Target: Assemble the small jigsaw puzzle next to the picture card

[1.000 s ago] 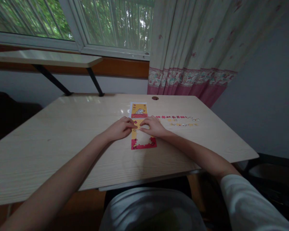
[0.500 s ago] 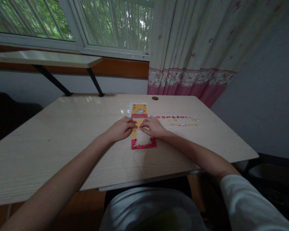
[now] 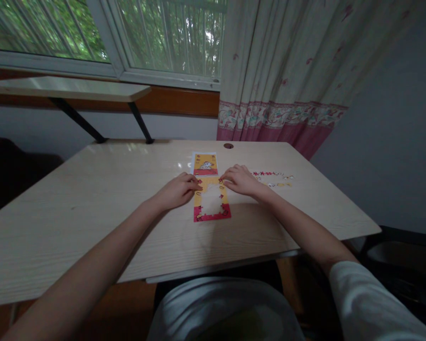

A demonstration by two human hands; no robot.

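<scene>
While the left hand (image 3: 179, 192) stayed at the upper left of the flat yellow-and-red rectangular puzzle border (image 3: 212, 218), the right hand (image 3: 242, 181) shifted out to its upper right corner, uncovering the pale middle; work so far seemed limited to the border. The hands were apart; whether either gripped anything could not be told. The border lay on the pale wood-grain bench (image 3: 128, 180).

Since 0.5 s ago, the right hand (image 3: 243, 180) has moved toward the table's (image 3: 74, 227) right edge, from the puzzle frame's (image 3: 213, 218) upper middle to its upper right, baring more opening and covering the red row's (image 3: 264, 174) left end.
</scene>
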